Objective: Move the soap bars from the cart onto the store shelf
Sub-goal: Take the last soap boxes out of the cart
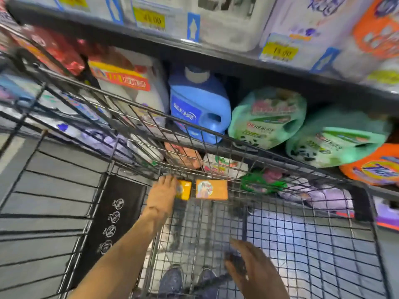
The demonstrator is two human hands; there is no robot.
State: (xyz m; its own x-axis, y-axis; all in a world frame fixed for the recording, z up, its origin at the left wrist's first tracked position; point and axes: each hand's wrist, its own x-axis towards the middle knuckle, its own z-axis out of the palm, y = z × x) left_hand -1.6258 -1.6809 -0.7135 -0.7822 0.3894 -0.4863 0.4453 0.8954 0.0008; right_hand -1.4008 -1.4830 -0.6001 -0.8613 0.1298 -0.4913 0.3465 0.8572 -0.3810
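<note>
**Left hand on a soap bar at the far end of the cart**

Two orange-yellow soap bars lie side by side on the wire floor of the cart [280,223], close against its far wall. The right-hand soap bar [211,189] lies flat, printed face up, with its long axis running left to right, parallel to that wall; a round picture sits at its left end. The left-hand soap bar [184,189] is just beside it, a narrow gap between them, and partly hidden, so its long axis cannot be judged.

The left hand [163,195] reaches along the cart floor, palm down, its fingers [170,180] held close together over the left end of the left-hand bar; whether they curl round it cannot be told. The right hand [252,268] hovers over the near part of the cart, blurred, fingers loosely extended and holding nothing.

Beyond the cart wall is the store shelf [216,55], with a blue detergent jug [198,104] and green detergent jugs [267,117] lying tilted on it.
</note>
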